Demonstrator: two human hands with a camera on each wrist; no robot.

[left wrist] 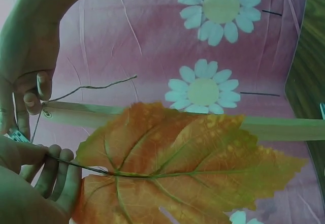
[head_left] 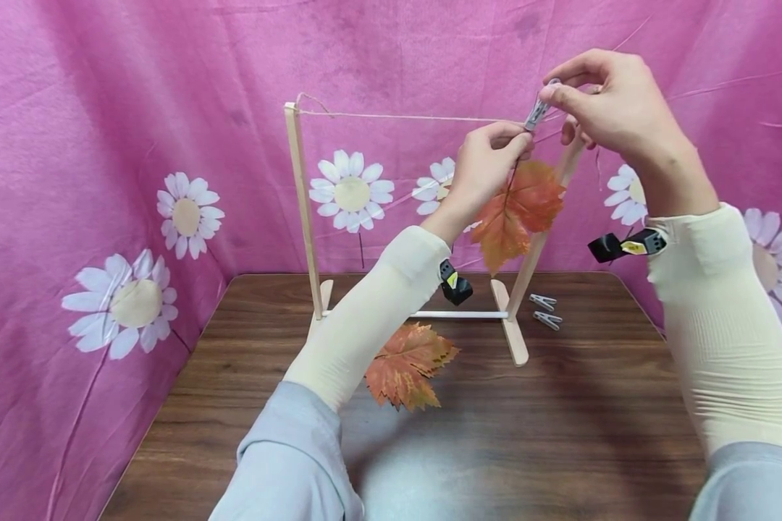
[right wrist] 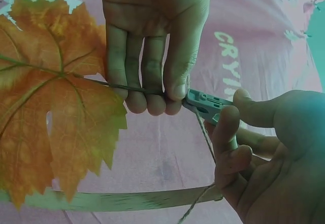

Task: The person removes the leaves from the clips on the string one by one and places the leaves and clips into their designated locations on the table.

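An orange artificial leaf [head_left: 518,210] hangs by its thin dark stem from my left hand [head_left: 489,163], whose thumb and fingers pinch the stem at the string [head_left: 404,116]. In my right hand [head_left: 625,108] a grey clothespin [right wrist: 208,103] is pinched between thumb and fingers. The clothespin's tip meets the string and the stem right beside the left fingertips. Whether its tip clamps both, I cannot tell. In the left wrist view the leaf [left wrist: 193,168] spreads wide, with part of the clothespin hidden behind the left fingers.
The string runs between two wooden posts [head_left: 303,210] joined by a white bar [head_left: 459,315]. Two clothespins [head_left: 546,320] lie by the right foot of the stand. A second orange leaf [head_left: 407,365] rests on the brown table [head_left: 560,434], partly behind the left forearm. A pink flowered cloth surrounds the table.
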